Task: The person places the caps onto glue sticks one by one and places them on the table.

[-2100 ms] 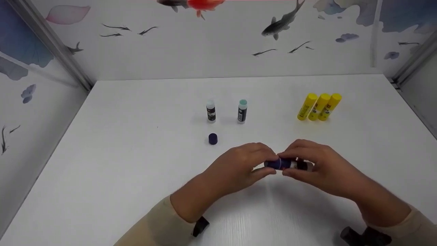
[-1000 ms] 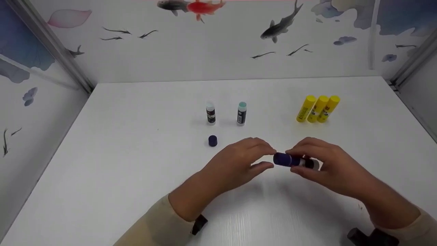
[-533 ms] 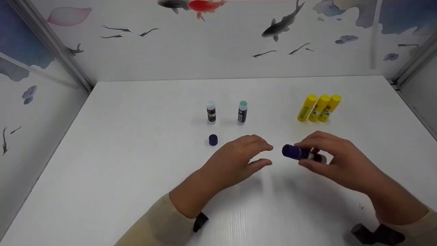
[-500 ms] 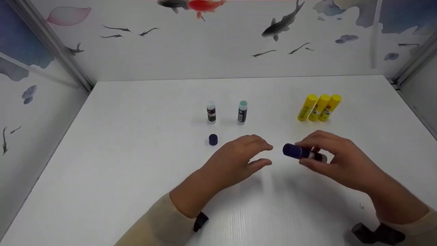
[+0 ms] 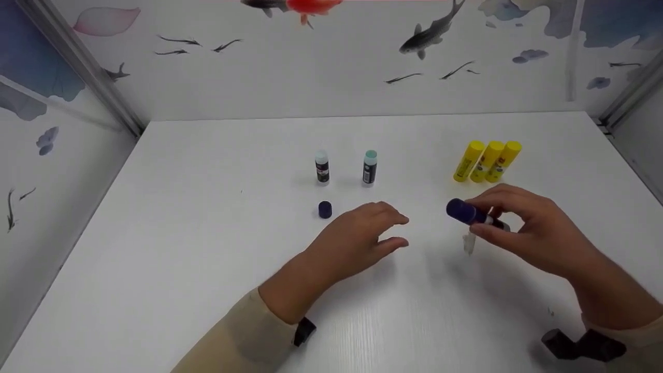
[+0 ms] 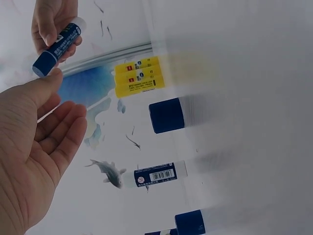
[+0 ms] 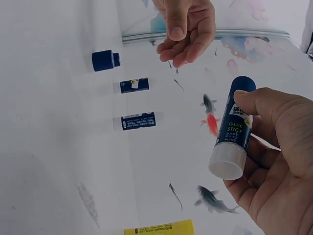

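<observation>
the right hand (image 5: 538,230) pinches a dark blue cylindrical plastic glue stick (image 7: 234,128) between thumb and fingers; its cap is on, its base translucent white; the stick tilts above the white tabletop (image 5: 197,233), in front of three yellow cylindrical plastic sticks (image 5: 487,161) that stand upright, close together; the left hand (image 5: 355,241) is apart from the held stick, its grip loose and relaxed, fingers slightly bent and thumb spread away from them; beyond it, two translucent white cylindrical glue sticks (image 5: 369,168) with dark labels stand upright, apart from each other, the right one showing a pale green top; a short dark blue cylindrical cap (image 5: 325,210) stands in front of the left one; another dark blue cap (image 6: 166,115) shows in the left wrist view, standing on the tabletop nearer that camera.
</observation>
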The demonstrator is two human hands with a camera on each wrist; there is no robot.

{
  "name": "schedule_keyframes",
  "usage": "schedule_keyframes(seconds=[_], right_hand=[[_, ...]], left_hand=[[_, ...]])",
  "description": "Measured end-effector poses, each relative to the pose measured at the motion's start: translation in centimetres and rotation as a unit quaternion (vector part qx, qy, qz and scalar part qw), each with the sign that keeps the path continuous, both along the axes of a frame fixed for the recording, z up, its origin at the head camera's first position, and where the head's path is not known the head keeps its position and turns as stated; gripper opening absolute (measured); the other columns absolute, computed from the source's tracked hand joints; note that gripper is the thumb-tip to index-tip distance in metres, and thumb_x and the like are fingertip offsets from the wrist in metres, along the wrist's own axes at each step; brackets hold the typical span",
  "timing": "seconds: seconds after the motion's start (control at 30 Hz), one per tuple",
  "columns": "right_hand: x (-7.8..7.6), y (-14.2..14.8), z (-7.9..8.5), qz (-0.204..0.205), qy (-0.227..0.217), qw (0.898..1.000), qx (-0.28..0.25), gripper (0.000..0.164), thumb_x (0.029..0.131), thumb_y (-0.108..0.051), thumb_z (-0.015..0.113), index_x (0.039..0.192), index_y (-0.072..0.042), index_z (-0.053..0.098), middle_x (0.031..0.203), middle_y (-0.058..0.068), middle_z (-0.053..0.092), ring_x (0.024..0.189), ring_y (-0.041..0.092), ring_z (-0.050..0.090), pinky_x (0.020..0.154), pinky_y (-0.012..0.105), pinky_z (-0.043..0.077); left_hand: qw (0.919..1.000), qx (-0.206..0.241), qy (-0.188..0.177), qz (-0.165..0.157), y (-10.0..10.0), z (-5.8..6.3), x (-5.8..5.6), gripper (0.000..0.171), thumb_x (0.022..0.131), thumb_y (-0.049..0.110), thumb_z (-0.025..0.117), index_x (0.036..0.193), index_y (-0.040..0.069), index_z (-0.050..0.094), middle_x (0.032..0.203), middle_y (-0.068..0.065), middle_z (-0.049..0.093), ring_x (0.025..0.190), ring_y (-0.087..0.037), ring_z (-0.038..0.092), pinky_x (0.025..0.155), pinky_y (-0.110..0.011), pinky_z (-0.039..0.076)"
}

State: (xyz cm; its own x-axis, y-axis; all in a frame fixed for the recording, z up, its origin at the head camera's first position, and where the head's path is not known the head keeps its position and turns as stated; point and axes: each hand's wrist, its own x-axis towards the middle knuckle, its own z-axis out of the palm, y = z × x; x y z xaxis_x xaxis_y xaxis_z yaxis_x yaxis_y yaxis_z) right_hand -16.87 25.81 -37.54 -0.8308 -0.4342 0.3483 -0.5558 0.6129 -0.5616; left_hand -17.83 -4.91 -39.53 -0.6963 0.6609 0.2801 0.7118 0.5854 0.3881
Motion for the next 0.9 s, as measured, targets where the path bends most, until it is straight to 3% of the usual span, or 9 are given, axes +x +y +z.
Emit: schedule_keyframes(seconds=[0.3, 0.5, 0.7, 0.9], right_hand=[[-0.2, 0.7, 0.2, -0.010, 0.021, 1.000, -0.005, 0.048, 0.083, 0.005, 0.083, 0.122, -0.021, 0.074, 0.110, -0.012, 0.069, 0.092, 0.003, 0.058, 0.065, 0.015, 0.048], [-0.5, 1.4, 0.4, -0.016, 0.033, 0.998, -0.044, 0.047, 0.081, 0.014, 0.080, 0.120, -0.013, 0.075, 0.108, -0.009, 0.070, 0.092, 0.005, 0.061, 0.078, 0.010, 0.047], [-1.3, 2.3, 0.3, -0.038, 0.033, 0.997, -0.061, 0.039, 0.084, 0.014, 0.077, 0.117, -0.008, 0.075, 0.105, -0.011, 0.069, 0.092, 0.005, 0.059, 0.081, 0.008, 0.047], [-2.0, 3.5, 0.1, -0.070, -0.018, 0.994, -0.085, 0.028, 0.093, 0.004, 0.073, 0.119, -0.005, 0.072, 0.108, -0.008, 0.070, 0.092, 0.008, 0.060, 0.077, 0.008, 0.052]], left_hand=[[0.9994, -0.015, -0.025, 0.016, 0.0, 0.0, -0.1, 0.037, 0.100, 0.033, 0.071, 0.133, 0.015, 0.069, 0.127, 0.001, 0.072, 0.119, -0.011, 0.067, 0.102, -0.019, 0.054], [0.9986, -0.015, -0.047, 0.020, -0.2, -0.1, -0.4, 0.038, 0.100, 0.033, 0.071, 0.134, 0.015, 0.068, 0.127, 0.001, 0.071, 0.118, -0.011, 0.067, 0.103, -0.020, 0.054], [0.9973, -0.019, -0.067, 0.023, -0.4, -0.2, -0.7, 0.039, 0.101, 0.033, 0.070, 0.135, 0.014, 0.067, 0.129, 0.000, 0.071, 0.120, -0.012, 0.067, 0.106, -0.023, 0.053], [0.9968, -0.021, -0.074, 0.022, -0.5, -0.2, -0.7, 0.039, 0.101, 0.032, 0.070, 0.135, 0.012, 0.067, 0.128, -0.003, 0.071, 0.122, -0.014, 0.066, 0.108, -0.025, 0.053]])
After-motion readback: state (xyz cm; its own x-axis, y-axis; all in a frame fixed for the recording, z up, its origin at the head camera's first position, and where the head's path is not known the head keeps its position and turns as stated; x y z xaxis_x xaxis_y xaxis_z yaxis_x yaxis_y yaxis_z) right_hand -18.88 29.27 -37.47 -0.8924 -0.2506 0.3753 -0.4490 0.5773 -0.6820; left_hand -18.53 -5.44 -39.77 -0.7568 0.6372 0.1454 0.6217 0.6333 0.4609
